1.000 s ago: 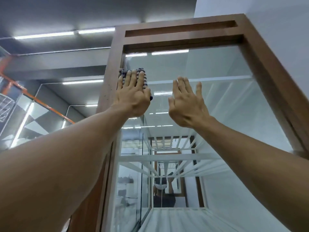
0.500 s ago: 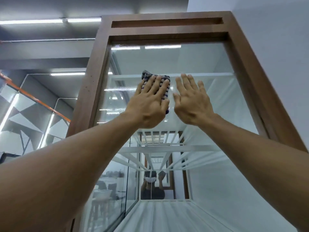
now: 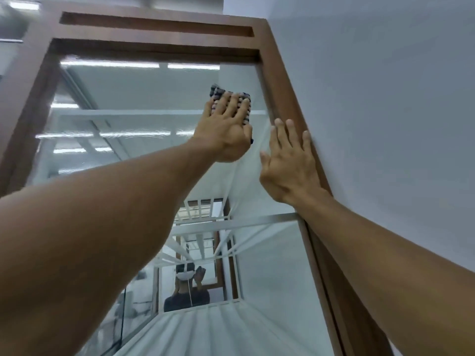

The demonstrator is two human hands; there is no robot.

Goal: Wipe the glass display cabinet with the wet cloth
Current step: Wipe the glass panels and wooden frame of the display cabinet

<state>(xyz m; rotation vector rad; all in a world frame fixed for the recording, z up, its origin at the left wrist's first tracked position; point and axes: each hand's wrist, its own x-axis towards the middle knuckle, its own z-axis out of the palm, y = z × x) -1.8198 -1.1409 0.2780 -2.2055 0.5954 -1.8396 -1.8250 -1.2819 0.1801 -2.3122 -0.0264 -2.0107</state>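
Observation:
The glass display cabinet (image 3: 144,98) rises in front of me, a tall glass pane in a brown wooden frame (image 3: 159,24). My left hand (image 3: 226,129) presses a dark checked cloth (image 3: 217,89) flat against the upper right part of the glass, fingers straight over it. My right hand (image 3: 290,163) lies flat with spread fingers on the glass beside the frame's right post (image 3: 282,86), just below and right of the cloth.
A pale wall (image 3: 385,124) runs right beside the cabinet's right post. White shelf bars (image 3: 231,222) show inside the cabinet, along with a reflection of a person (image 3: 186,291) low in the glass. Ceiling strip lights (image 3: 23,6) are up left.
My left hand has slid the cloth rightward across the glass from the left post toward the right post. My right hand has shifted right to the frame's edge.

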